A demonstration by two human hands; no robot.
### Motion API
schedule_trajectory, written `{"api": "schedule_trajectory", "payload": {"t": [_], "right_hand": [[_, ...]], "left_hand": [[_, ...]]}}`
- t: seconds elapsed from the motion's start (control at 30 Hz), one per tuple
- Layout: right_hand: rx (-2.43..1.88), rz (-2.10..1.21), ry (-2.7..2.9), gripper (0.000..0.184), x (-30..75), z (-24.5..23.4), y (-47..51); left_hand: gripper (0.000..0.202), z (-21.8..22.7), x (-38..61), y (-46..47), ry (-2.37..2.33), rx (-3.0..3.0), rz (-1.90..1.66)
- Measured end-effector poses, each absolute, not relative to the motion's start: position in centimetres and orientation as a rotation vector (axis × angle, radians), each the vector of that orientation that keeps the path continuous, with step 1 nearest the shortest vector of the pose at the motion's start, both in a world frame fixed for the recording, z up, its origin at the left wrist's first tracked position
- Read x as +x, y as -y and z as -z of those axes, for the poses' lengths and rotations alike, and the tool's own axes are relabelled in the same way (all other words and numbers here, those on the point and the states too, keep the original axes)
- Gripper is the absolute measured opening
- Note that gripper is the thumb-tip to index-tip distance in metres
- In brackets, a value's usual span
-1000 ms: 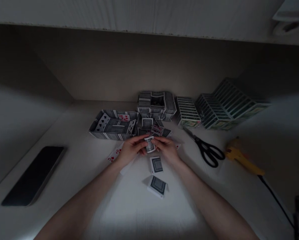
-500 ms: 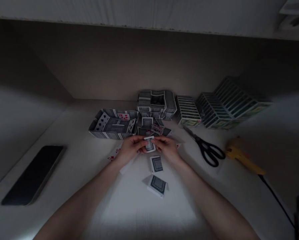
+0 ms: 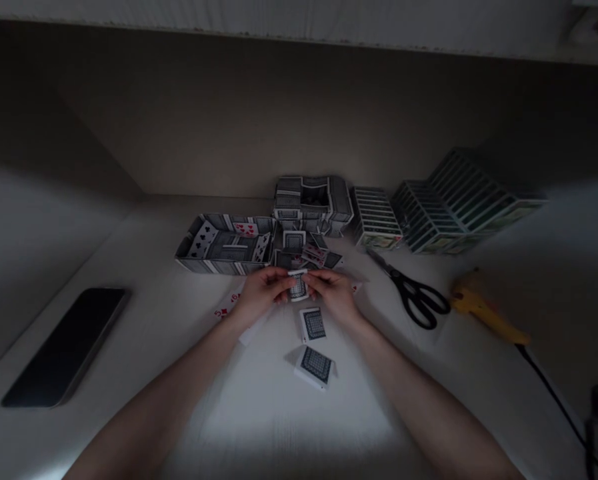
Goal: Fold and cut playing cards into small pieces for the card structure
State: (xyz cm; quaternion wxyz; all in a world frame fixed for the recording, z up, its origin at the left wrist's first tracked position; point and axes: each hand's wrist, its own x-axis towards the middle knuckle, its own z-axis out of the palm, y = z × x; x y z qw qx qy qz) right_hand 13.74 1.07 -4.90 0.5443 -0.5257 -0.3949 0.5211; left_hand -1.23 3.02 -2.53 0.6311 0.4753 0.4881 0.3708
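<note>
Both hands meet at the centre of the frame, just above the table (image 3: 259,427). The left hand (image 3: 261,293) and the right hand (image 3: 336,293) each pinch one side of a single playing card (image 3: 297,285), fingertips closed on its opposite edges. The card is held back-pattern up and appears curved or folded. Gripping it from two sides most likely keeps the bend even and the card clear of the surface.

Two folded cards (image 3: 313,325) (image 3: 316,365) lie directly below the hands, toward the lower centre. They sit one behind the other, apparently set down within reach of either hand.

Above the hands, a heap of loose cards (image 3: 303,253) lies against an open tray built of cards (image 3: 223,247), left of centre, and a taller card-built box (image 3: 313,200), at centre. A red-pip card (image 3: 227,307) lies flat beside the left wrist.

Rows of card decks (image 3: 376,220) (image 3: 459,207) stand on edge at the upper right, along the back wall, probably as stock kept out of the working area.

The scissors (image 3: 413,297) and a yellow glue gun (image 3: 483,313) lie right of centre, on the side of the right hand. A dark phone (image 3: 66,347) lies at the lower left, well apart from everything else.
</note>
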Motion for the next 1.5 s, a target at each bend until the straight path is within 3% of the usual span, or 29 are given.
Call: {"api": "schedule_trajectory", "payload": {"t": [0.4,0.73,1.5], "right_hand": [[-1.303,-1.27,1.014,0.026,13.8,4.8,-1.0],[-1.153,-1.396,0.862,0.019,14.2,4.4,-1.0],[-1.281,-1.292,1.012,0.03,13.8,3.6,-0.6]], "left_hand": [[0.035,2.5,-1.2,-3.0,-1.118,1.108,-0.854],[0.033,2.2,-1.3,-2.6,-1.016,1.181,-0.737],[0.035,2.9,-1.4,-3.1,-1.07,1.198,-0.755]]}}
